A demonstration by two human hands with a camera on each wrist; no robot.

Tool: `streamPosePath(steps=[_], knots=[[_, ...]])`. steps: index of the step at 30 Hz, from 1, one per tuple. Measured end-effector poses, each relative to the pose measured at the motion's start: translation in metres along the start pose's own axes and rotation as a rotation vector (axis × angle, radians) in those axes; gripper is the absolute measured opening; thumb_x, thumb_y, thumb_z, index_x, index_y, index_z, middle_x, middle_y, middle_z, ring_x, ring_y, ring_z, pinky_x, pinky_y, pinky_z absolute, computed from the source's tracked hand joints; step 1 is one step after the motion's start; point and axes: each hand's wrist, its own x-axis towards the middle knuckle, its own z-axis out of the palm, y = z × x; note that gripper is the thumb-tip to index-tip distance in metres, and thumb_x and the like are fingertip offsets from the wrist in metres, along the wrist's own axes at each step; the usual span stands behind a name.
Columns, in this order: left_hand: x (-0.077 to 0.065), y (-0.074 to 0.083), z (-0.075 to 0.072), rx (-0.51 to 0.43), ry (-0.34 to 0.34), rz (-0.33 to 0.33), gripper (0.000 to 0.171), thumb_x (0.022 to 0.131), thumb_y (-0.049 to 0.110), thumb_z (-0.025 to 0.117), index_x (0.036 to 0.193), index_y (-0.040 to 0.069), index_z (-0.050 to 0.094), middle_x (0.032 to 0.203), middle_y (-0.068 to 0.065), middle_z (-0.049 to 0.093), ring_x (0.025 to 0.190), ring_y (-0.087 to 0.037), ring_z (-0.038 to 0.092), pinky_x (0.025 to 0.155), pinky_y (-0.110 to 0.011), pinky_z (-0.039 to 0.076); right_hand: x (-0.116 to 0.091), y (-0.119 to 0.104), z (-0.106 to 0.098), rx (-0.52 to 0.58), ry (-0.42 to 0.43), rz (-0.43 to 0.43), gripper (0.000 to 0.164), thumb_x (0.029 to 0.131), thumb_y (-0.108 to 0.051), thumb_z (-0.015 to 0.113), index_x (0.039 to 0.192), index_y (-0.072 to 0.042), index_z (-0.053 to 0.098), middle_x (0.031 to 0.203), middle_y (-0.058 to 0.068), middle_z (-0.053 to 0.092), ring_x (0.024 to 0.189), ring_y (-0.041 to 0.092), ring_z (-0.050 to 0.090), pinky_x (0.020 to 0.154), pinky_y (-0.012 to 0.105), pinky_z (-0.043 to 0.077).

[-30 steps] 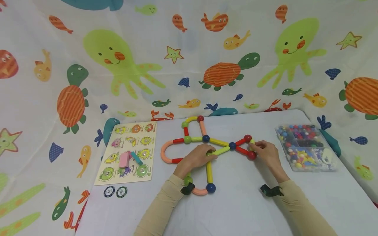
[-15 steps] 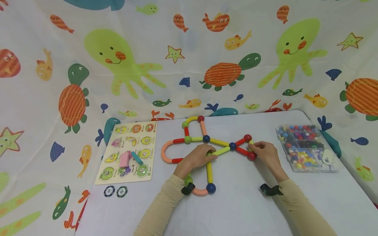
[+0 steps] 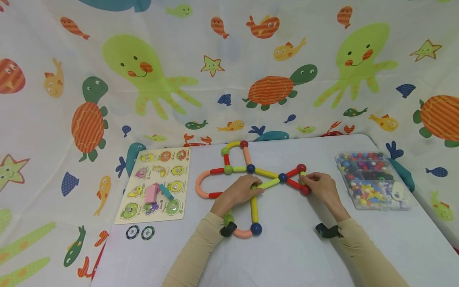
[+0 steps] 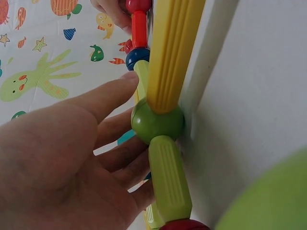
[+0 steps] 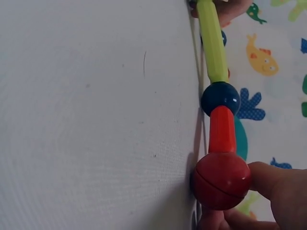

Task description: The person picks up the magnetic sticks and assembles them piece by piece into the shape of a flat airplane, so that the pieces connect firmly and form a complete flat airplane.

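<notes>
A flat figure of magnetic sticks and balls lies on the white table. In the head view my left hand holds its middle, with the thumb along a light green stick. The left wrist view shows the fingers behind a green ball, where a yellow stick also joins. My right hand pinches a short yellow-green stick between two red balls, the upper and lower. In the right wrist view the thumb touches a red ball; the short stick is hidden there.
A fruit puzzle board at the left bears a pink block and a teal block. Two round chips lie below it. A clear compartment box of beads stands at the right. A sea-animal cloth hangs behind.
My right fingers and the short yellow-green stick have shifted slightly left, in between the two red balls. The left hand stays where it was.
</notes>
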Motion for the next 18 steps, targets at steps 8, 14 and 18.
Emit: streamPosePath(steps=[8, 14, 18], knots=[[-0.0021, -0.0013, -0.0005, -0.007, 0.004, -0.007, 0.042, 0.099, 0.036, 0.065, 0.136, 0.015, 0.064, 0.119, 0.000, 0.064, 0.102, -0.012, 0.055, 0.095, -0.027, 0.051, 0.0013, -0.0016, 0.0035, -0.014, 0.023, -0.022, 0.056, 0.097, -0.051, 0.062, 0.115, 0.002, 0.069, 0.099, 0.017, 0.069, 0.084, 0.026, 0.058, 0.063, 0.029, 0.044], [-0.0036, -0.0027, -0.0032, -0.031, 0.018, -0.004, 0.043, 0.099, 0.036, 0.066, 0.136, 0.015, 0.064, 0.120, 0.000, 0.065, 0.102, -0.013, 0.056, 0.095, -0.029, 0.051, 0.0004, -0.0003, 0.0008, -0.004, 0.043, -0.010, 0.061, 0.099, -0.055, 0.056, 0.119, 0.001, 0.068, 0.104, 0.019, 0.069, 0.089, 0.028, 0.058, 0.065, 0.029, 0.046], [-0.0070, -0.0042, -0.0083, -0.060, 0.057, 0.003, 0.042, 0.100, 0.035, 0.065, 0.135, 0.013, 0.064, 0.120, -0.001, 0.065, 0.106, -0.014, 0.058, 0.096, -0.030, 0.052, -0.0014, 0.0009, -0.0018, 0.014, 0.099, -0.004, 0.058, 0.101, -0.053, 0.054, 0.121, 0.000, 0.067, 0.108, 0.020, 0.069, 0.090, 0.029, 0.060, 0.065, 0.028, 0.048]])
